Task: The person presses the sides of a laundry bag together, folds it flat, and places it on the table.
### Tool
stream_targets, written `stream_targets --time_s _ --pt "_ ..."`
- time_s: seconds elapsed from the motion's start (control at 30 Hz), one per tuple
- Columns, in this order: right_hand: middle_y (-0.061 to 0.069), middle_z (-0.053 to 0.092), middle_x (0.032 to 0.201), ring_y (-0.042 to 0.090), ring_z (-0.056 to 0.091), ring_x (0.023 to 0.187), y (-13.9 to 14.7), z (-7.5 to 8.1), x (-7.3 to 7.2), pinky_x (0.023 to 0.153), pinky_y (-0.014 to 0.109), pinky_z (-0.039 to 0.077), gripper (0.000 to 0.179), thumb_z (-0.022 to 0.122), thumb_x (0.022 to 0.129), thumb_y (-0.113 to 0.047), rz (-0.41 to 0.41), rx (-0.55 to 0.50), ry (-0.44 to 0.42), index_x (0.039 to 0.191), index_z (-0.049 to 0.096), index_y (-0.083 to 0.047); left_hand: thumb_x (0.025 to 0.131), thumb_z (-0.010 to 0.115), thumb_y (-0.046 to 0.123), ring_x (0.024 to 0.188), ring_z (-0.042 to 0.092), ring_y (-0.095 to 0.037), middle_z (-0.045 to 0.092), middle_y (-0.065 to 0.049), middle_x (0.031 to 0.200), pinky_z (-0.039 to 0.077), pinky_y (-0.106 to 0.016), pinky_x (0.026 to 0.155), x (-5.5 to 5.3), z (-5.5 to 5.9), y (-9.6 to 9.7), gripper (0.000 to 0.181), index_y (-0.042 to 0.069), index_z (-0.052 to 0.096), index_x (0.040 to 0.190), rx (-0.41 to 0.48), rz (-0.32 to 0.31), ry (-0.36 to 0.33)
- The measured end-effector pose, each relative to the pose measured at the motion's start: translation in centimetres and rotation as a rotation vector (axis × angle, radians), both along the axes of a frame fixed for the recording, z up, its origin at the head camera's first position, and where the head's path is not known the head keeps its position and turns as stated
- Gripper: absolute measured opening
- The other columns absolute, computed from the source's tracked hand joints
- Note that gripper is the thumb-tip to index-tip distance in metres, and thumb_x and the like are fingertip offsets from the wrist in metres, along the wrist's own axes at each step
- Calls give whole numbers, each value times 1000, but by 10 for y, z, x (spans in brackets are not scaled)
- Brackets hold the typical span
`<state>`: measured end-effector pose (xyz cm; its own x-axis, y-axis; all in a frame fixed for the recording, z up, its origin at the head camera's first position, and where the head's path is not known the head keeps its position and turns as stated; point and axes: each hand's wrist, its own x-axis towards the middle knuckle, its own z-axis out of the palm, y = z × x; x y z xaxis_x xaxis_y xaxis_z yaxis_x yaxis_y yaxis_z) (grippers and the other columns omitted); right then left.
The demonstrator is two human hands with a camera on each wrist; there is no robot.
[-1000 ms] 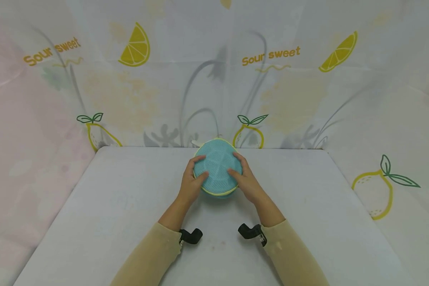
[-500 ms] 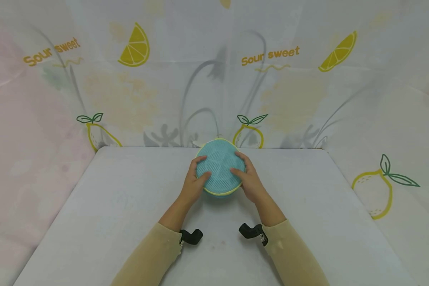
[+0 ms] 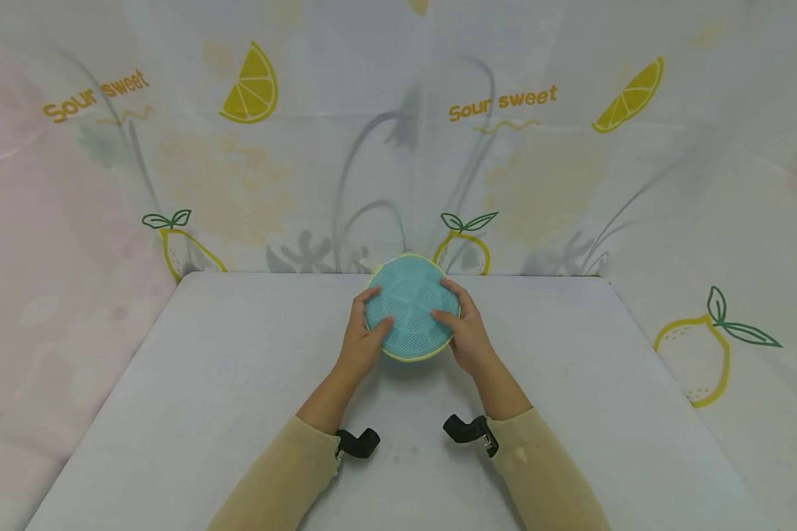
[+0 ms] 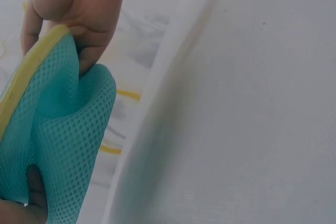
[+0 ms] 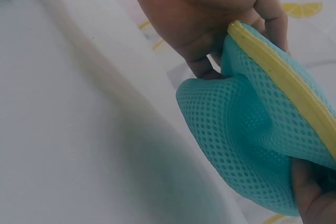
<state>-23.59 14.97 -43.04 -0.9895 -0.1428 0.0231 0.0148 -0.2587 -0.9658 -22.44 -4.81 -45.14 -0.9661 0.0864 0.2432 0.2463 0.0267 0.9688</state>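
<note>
While the left hand (image 3: 360,341) is clamped on the left side of a round blue-green mesh piece (image 3: 412,310), the right hand (image 3: 471,343) is clamped on its right side, thumbs on the face toward the head camera. Other fingers go round the edge; tips partly hidden behind the mesh. Piece is centered between the hands, over the white table (image 3: 206,369) toward its back edge, soft shadow below. Yellow trim (image 3: 409,361) runs round the rim (wrist views show it as a thick band along one side). Below that band, left wrist view has the mesh buckled inward into a deep fold, a digit pressed into it at lower left; can't tell which digit. Right wrist view: similar fold, fingers at the upper end and lower right. Forearms are in tan sleeves (image 3: 547,472), each with a black wrist mount (image 3: 463,429) near the cuff, well apart from the mesh. Behind the table, pale backdrop (image 3: 345,184) carries yellow lemon slices (image 3: 251,88), lemon outlines with green leaves, grey plant shapes and orange "Sour sweet" lettering (image 3: 503,102). Left side of it is pinkish.
</note>
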Motion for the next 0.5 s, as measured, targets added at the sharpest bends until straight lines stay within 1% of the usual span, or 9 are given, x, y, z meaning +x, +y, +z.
stream_targets --time_s 0.13,0.27,0.3,0.4,0.5 --pt "8 27 159 29 39 138 0 0 0 97 27 47 66 55 97 5 -13 -19 7 156 30 -13 101 53 7 148 25 -29 21 -14 162 22 -46 120 1 0 1 56 13 30 152 19 26 -14" --pt "7 26 160 29 39 138 1 0 0 98 27 46 66 54 97 4 -26 -26 16 156 29 -13 100 51 4 148 26 -31 20 -18 162 26 -48 118 4 2 3 57 8 29 152 54 31 -51" --pt "7 26 160 29 39 138 1 0 0 98 27 46 66 54 97 4 -29 -27 17 156 29 -14 100 51 2 147 26 -32 20 -19 162 28 -49 117 5 4 4 57 7 29 152 62 33 -62" --pt "6 25 161 29 39 138 1 0 1 99 26 46 66 54 97 3 -33 -36 21 156 29 -14 99 51 -1 145 30 -36 22 -23 159 32 -52 114 14 16 6 56 4 29 150 82 40 -81" --pt "6 25 161 28 38 139 1 1 1 99 25 46 66 54 98 3 -40 -42 19 156 29 -14 98 51 -3 142 33 -39 24 -25 157 36 -53 112 22 26 9 56 1 29 149 98 44 -80"
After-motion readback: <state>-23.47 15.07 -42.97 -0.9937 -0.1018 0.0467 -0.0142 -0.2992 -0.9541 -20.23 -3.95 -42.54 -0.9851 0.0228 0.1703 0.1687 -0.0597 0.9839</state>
